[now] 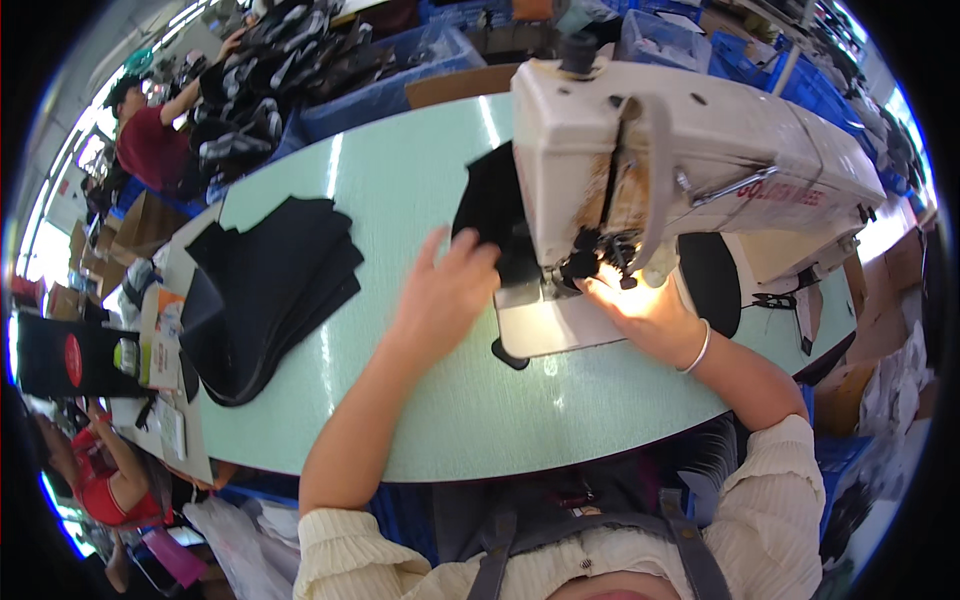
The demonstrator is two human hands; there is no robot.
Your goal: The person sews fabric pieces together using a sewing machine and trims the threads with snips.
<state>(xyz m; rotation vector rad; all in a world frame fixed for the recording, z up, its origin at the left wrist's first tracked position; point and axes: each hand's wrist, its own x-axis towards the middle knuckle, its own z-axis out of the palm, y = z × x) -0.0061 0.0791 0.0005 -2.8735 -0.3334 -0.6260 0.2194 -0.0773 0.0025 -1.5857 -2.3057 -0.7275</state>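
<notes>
We find the black piece (pixel 488 205) partly hidden behind the machine (pixel 700 150). The left hand (pixel 445 290) blurs at the piece's edge, fingers parted; through glare, we cannot tell what the right hand (pixel 655 320) holds.

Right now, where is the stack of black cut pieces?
In the head view, the black stack lies on the left part of the pale green table, to the left of the person's left hand.

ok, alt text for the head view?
A person's right hand is at the lit needle area of a white sewing machine; the left hand, blurred, is near a flat black piece. A stack of black pieces lies to the left on the pale green table.
</notes>
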